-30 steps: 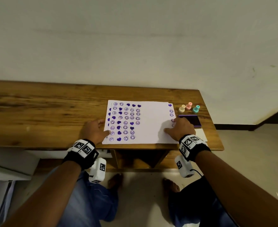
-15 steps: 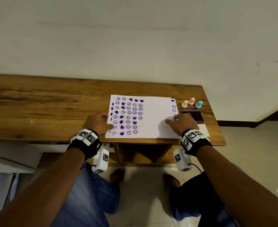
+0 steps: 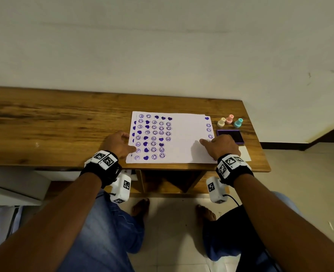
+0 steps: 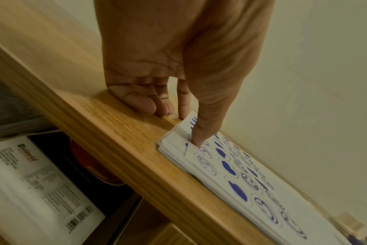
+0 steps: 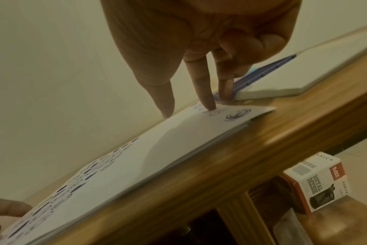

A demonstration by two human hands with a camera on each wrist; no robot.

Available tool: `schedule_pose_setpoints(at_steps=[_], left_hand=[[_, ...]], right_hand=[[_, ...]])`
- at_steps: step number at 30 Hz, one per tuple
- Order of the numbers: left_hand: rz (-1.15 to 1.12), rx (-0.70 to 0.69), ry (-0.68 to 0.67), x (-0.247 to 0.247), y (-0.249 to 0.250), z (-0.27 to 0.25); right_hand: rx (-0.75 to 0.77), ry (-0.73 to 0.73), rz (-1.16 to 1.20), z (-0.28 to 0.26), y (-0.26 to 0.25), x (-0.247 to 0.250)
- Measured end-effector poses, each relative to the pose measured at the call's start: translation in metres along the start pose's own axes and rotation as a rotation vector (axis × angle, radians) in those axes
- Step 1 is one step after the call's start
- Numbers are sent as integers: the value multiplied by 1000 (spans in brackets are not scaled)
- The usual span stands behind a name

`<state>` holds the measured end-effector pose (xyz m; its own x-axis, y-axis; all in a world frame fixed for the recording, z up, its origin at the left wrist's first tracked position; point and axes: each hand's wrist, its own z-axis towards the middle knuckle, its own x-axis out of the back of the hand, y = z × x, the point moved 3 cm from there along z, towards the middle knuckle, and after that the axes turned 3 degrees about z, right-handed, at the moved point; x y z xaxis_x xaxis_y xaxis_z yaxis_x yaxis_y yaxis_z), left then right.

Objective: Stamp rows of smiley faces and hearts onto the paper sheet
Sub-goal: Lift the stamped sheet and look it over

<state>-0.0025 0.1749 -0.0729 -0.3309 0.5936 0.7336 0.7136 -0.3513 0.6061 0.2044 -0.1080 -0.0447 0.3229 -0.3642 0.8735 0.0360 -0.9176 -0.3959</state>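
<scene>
A stack of white paper sheets [image 3: 183,138] lies near the front edge of the wooden table [image 3: 54,124]. The top sheet [image 4: 251,185] carries columns of purple smiley faces and hearts on its left half and down its right edge. My left hand [image 3: 119,143] rests at the stack's left edge, thumb pressing the top sheet, the other fingertips [image 4: 144,104] on the wood. My right hand [image 3: 219,145] presses the stack's right side [image 5: 178,132] with straight fingers [image 5: 207,99]. A cream stamp [image 3: 221,122], a pink stamp [image 3: 230,119] and a teal stamp [image 3: 238,123] stand behind the purple ink pad [image 3: 231,136].
A white card [image 3: 244,153] lies right of the stack near the table's right end. Below the tabletop sit a printed white box [image 5: 318,180] and a white booklet [image 4: 31,190]. My legs and bare feet are under the table on a tiled floor.
The paper stack has slid a little toward the right and squared up under both hands. The head view has shifted slightly; both hands stay pressed on the sheets.
</scene>
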Motion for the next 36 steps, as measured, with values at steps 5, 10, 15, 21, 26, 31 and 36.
schedule_pose_setpoints(at_steps=[5, 10, 15, 21, 26, 31, 36], left_hand=[[2, 9, 2, 1, 0, 0], [-13, -9, -5, 2, 0, 0], [3, -4, -14, 3, 4, -3], [14, -15, -14, 7, 7, -7], [15, -26, -26, 9, 9, -8], [40, -6, -30, 10, 13, -10], [83, -10, -23, 9, 16, -15]], right_hand=[[71, -3, -148, -19, -9, -6], [134, 47, -126, -37, -13, -10], [204, 80, 66, -40, -19, -1], [150, 24, 644, -37, -24, 13], [-1, -85, 812, -15, -19, 32], [-42, -167, 619, -1, -12, 48], [67, -204, 485, 9, -11, 50]])
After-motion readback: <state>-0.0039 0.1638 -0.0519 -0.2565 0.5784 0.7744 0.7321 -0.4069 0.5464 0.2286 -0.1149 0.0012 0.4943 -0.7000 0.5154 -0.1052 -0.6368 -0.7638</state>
